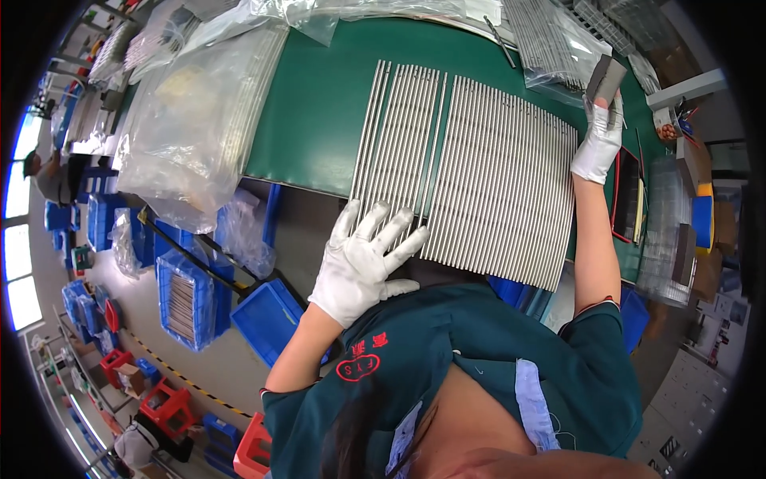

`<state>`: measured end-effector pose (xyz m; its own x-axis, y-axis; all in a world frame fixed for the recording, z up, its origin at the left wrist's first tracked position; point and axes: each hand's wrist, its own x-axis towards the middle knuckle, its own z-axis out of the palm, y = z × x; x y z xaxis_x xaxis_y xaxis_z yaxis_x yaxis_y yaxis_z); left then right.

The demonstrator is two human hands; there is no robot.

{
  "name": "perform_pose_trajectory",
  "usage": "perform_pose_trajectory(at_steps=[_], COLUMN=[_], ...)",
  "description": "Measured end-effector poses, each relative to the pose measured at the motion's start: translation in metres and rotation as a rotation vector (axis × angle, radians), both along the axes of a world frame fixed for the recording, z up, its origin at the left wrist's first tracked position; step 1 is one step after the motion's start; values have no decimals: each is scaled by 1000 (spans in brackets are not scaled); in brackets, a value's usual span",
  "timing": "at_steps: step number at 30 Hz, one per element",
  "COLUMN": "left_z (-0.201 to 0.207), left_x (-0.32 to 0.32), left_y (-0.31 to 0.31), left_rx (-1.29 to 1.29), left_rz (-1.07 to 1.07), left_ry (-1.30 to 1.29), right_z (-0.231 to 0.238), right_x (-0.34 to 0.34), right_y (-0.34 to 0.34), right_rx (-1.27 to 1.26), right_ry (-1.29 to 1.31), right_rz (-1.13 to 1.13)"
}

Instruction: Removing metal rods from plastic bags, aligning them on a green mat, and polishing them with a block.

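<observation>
Thin metal rods (503,184) lie side by side in a flat row on the green tabletop (319,104), with narrow gaps splitting off a few at the left. My left hand (355,259), in a white glove, rests open with fingers spread over the near ends of the left-hand rods. To the right of the row, my right hand (598,144), also gloved, is raised and closed around a grey-brown rectangular block (606,78). What the block is made of I cannot make out.
Clear plastic bags of rods lie at the left (191,128) and far right (550,48) of the table. A dark drill bit (500,41) lies at the back. Blue bins (271,319) stand below the table's near left edge. A person (56,176) is at far left.
</observation>
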<state>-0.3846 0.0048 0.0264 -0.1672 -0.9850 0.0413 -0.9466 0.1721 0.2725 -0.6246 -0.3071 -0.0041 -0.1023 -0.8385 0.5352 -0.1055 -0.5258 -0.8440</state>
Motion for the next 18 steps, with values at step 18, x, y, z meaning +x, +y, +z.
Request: perform_pose_trajectory(at_steps=[18], left_z=[-2], left_x=[100], left_y=[-62], left_rx=[-291], left_rz=[84], left_ry=[-60], right_z=[-1], right_x=[-1], right_y=[-4], right_rx=[43], right_ry=[-119], right_rz=[50])
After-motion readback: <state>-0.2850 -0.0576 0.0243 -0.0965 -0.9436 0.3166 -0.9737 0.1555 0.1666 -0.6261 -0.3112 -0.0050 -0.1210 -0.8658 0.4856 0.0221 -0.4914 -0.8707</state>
